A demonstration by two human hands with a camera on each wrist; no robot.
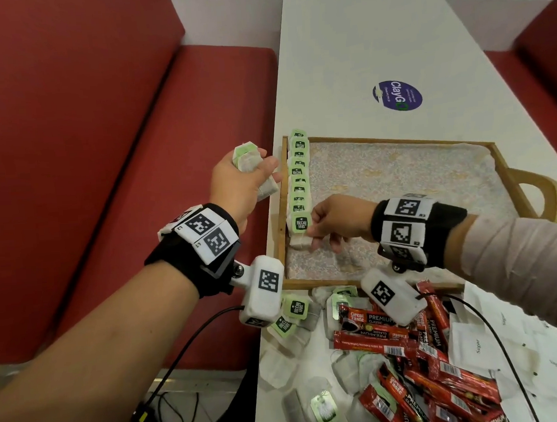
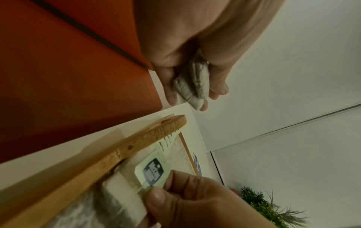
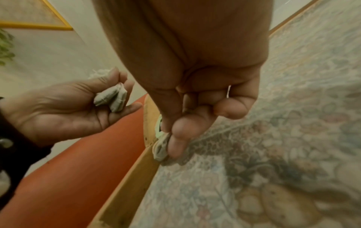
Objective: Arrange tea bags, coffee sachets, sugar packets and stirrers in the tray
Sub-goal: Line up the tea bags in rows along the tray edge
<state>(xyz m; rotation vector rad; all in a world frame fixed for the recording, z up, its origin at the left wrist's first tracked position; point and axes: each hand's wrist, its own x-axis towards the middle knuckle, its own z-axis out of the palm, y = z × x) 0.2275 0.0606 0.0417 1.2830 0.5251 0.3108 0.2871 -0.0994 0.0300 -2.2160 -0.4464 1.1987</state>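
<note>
Loose tea bags [image 1: 294, 309], red coffee sachets [image 1: 381, 338] and white sugar packets [image 1: 479, 345] are heaped on the white table [image 1: 374, 42], below both wrists and on the near side of the wooden tray [image 1: 396, 140]. Stirrers cannot be made out.

Right hand [image 1: 339, 218]: lowered inside the tray over the patterned liner [image 1: 399, 184]. One tea bag [image 1: 300, 240] is pinched between thumb and fingertips, its green tag [image 1: 300, 223] standing upright just above the pinch. The bag is held against the tray's left wall, at the near end of a row of tagged tea bags [image 1: 298, 173] that is lined up along that wall, away from the fingers.

Left hand [image 1: 241, 180]: held outside the tray, just beyond its left wall, over the red bench seat [image 1: 122, 187]. A small bunch of tea bags [image 1: 246, 157] is gripped in curled fingers, tags protruding above the fist; the count cannot be told.

Beyond the tray, a round blue sticker [image 1: 398, 95] is seen on the table.
</note>
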